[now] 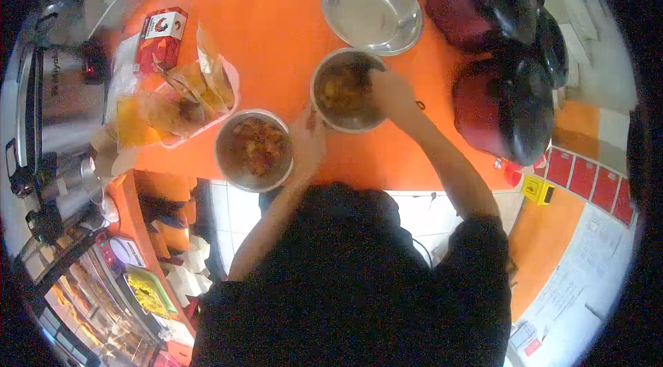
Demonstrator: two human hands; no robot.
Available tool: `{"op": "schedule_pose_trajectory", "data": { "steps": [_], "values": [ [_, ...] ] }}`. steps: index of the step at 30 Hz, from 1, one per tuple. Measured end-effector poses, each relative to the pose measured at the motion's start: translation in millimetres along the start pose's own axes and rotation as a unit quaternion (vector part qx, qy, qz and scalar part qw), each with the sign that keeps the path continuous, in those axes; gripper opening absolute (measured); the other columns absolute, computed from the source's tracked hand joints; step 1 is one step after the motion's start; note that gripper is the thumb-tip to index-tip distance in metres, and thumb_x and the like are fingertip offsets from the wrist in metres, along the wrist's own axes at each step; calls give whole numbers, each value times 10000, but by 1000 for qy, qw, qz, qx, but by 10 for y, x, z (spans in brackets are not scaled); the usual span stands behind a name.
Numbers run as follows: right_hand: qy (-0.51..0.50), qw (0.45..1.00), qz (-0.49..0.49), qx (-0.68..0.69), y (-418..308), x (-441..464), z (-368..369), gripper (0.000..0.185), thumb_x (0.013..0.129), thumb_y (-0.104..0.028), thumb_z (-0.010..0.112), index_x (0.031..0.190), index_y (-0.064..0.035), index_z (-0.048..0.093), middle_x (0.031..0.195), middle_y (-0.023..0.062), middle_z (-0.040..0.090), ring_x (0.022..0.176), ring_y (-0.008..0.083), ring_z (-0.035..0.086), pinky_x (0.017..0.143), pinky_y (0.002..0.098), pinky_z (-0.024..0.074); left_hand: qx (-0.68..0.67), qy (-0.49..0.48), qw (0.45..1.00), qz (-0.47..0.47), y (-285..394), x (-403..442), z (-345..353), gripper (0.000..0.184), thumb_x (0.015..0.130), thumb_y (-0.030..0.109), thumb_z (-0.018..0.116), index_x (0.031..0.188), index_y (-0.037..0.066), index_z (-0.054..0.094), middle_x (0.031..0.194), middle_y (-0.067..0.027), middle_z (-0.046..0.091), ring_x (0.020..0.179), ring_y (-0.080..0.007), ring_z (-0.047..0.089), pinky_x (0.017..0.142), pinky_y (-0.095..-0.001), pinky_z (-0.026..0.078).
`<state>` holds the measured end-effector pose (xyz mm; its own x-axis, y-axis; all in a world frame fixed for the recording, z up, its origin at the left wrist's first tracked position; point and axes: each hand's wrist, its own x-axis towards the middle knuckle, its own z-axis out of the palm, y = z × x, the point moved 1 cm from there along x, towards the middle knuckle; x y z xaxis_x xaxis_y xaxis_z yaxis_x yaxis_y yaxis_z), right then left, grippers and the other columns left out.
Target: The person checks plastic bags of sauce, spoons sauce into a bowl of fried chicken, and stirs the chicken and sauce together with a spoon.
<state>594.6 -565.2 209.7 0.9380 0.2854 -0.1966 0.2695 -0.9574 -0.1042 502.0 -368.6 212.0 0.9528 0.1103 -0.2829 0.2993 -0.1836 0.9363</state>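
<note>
A round metal bowl [347,122] with brownish food pieces [338,91] stands on the orange table. My left hand [308,142] is at its near left side, fingers closed against the rim. Over its right rim reaches my right hand [392,96], fingers bent down into the bowl; what they hold is hidden and blurred. To the left, close to my left wrist, a second metal bowl [219,149] contains reddish-brown pieces [257,146]. Behind the middle bowl sits a wider, shallow metal bowl [373,18] with no food visible in it.
Dark red pots [476,101] with black covers line the table's right side. On the left lie a pink-rimmed tray [231,80] with plastic bags [166,115] and a red box [160,39]. The orange table [266,42] ends just before my body. Kitchen equipment [65,111] stands farther left.
</note>
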Motion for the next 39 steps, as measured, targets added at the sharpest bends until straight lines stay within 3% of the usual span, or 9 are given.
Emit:
{"op": "schedule_pose_trajectory", "data": {
  "steps": [2, 8, 12, 17, 21, 24, 30, 33, 39],
  "values": [
    [9, 1000, -22, 6, -102, -30, -211, 155, 856, -155, 477, 818, -61, 595, 666, 144, 632, 602, 306, 649, 504, 429, 510, 28, 18, 998, 59, 48, -6, -24, 293, 927, 110, 470, 1170, -36, 546, 931, -111, 656, 772, -158, 639, 640, -282, 549],
    [-120, 992, -12, -40, -569, -643, -828, 149, 869, -120, 446, 950, -60, 556, 701, 146, 635, 610, 295, 643, 504, 421, 508, -111, 30, 993, 1, 17, -20, 66, 311, 933, 107, 449, 1214, 0, 526, 932, -121, 666, 801, -157, 649, 634, -271, 524],
    [-167, 984, -12, -61, -666, -674, -577, 155, 869, -126, 447, 923, -42, 566, 676, 155, 633, 575, 299, 643, 462, 423, 503, -42, 25, 998, -26, -54, -7, 53, 313, 926, 110, 453, 1208, -4, 529, 925, -157, 661, 814, -175, 651, 655, -296, 519],
    [-50, 998, 3, -48, -509, -335, -422, 164, 839, -137, 500, 770, -59, 626, 628, 137, 637, 568, 277, 654, 454, 383, 505, 28, 9, 1000, -10, 80, -32, -10, 327, 918, 144, 462, 1203, 6, 540, 960, -192, 656, 848, -242, 648, 747, -348, 489],
    [56, 995, 60, -64, -244, -216, -663, 179, 824, -149, 519, 753, -72, 665, 639, 137, 650, 573, 261, 661, 454, 366, 504, 20, 45, 997, 52, -241, 39, 47, 278, 919, 126, 488, 1135, -31, 563, 938, -119, 656, 770, -154, 625, 667, -284, 506],
    [-57, 991, 83, -89, -196, -51, -541, 179, 836, -157, 498, 816, -68, 652, 689, 153, 656, 616, 280, 666, 488, 393, 518, 20, 28, 999, 14, -255, 16, 56, 285, 916, 107, 485, 1161, -24, 547, 962, -112, 652, 767, -149, 620, 656, -275, 503],
    [-99, 993, -43, 47, -306, -112, -634, 184, 857, -172, 474, 889, -61, 617, 765, 165, 656, 690, 316, 659, 558, 434, 531, -91, 7, 995, -33, 56, -26, 15, 306, 916, 80, 476, 1196, -32, 525, 1013, -117, 633, 794, -156, 623, 689, -285, 547],
    [-51, 996, -66, -21, -420, -487, -672, 164, 845, -129, 496, 981, -79, 574, 644, 144, 613, 598, 318, 640, 500, 433, 506, -111, 12, 994, -14, 53, -28, 42, 314, 921, 89, 477, 1207, -33, 518, 999, -113, 630, 809, -162, 626, 702, -291, 556],
    [-125, 990, 2, -57, -759, -878, -940, 129, 865, -163, 484, 943, -89, 555, 624, 109, 608, 559, 295, 631, 464, 420, 490, -106, 9, 994, -11, -5, -3, 44, 319, 936, 128, 482, 1211, -31, 517, 996, -120, 632, 804, -167, 632, 653, -286, 571]
  ]
}}
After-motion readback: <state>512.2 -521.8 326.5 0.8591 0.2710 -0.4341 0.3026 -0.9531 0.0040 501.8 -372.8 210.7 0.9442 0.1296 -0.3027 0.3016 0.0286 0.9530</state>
